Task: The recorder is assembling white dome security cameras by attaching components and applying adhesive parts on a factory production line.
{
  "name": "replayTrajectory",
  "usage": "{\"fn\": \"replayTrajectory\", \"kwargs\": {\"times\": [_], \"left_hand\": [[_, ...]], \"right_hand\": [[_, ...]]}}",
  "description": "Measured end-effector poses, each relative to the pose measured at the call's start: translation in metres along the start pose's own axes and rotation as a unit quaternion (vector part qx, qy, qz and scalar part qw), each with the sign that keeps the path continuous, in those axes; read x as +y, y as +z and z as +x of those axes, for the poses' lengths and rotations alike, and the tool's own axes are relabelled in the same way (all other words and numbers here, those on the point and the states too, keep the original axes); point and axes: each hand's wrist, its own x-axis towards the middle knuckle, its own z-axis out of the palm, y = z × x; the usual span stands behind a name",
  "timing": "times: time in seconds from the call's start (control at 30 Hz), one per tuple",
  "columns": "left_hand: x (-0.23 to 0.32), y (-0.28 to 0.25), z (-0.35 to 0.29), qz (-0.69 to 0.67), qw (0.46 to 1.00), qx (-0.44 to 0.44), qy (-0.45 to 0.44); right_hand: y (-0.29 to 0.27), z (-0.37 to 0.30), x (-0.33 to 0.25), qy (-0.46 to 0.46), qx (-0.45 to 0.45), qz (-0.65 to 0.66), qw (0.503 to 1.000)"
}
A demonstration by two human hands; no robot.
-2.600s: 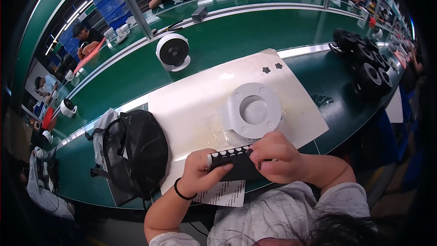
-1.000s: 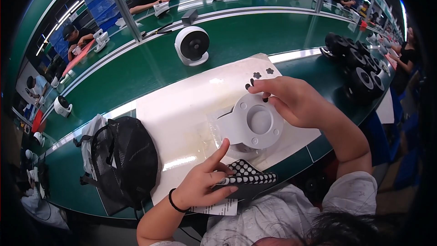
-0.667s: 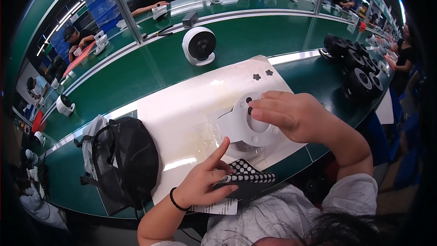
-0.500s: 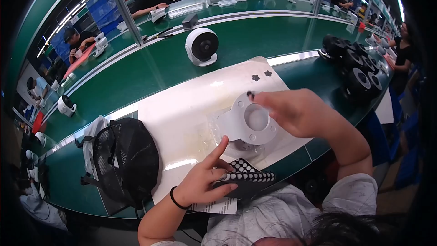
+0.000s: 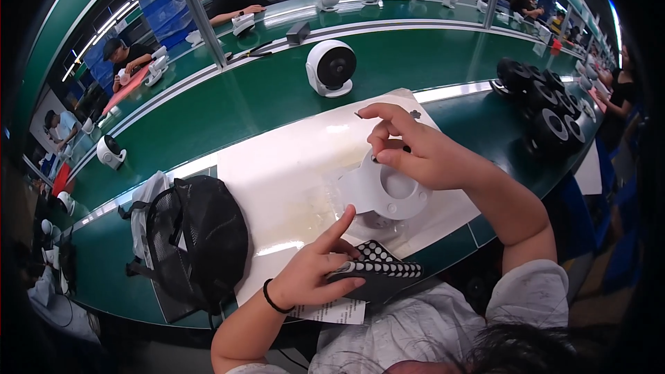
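Note:
My left hand [image 5: 320, 270] holds a black perforated panel [image 5: 377, 270] near the front edge of the white mat [image 5: 277, 180], its index finger stretched up toward the white round fan housing [image 5: 388, 194]. My right hand [image 5: 415, 149] is over the housing's upper edge, thumb and fingers pinched together on a small dark piece at the rim. A clear plastic film [image 5: 339, 176] sticks out from the housing's left side. A small black star-shaped piece [image 5: 415, 114] lies on the mat behind my right hand.
A black mesh bag [image 5: 197, 235] lies left of the mat. A finished white round fan [image 5: 330, 67] stands on the green bench behind. Several black fan parts [image 5: 547, 114] are stacked at the right. A paper slip [image 5: 332, 312] lies under my left hand. Other people work at far benches.
My right hand left the black panel, reached to the far edge of the mat, then came back over the housing's rim. My left hand stays on the panel.

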Motion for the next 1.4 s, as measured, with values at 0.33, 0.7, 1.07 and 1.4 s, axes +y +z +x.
{"fn": "replayTrajectory", "kwargs": {"times": [0.33,0.7,1.07,1.4], "left_hand": [[-0.004,-0.002,-0.001,-0.009,1.0,-0.003,0.014],[-0.002,-0.007,-0.005,-0.005,1.0,0.003,0.022],[-0.003,-0.007,-0.006,-0.038,0.999,0.018,-0.01],[0.001,-0.015,-0.013,-0.079,0.993,0.053,-0.063]], "right_hand": [[-0.002,0.003,-0.009,0.008,0.01,-0.054,0.998],[0.009,-0.027,-0.021,-0.128,0.024,-0.329,0.935],[0.026,-0.044,-0.005,-0.049,-0.011,-0.23,0.972],[0.037,-0.046,0.0,-0.099,0.027,-0.269,0.958]]}}
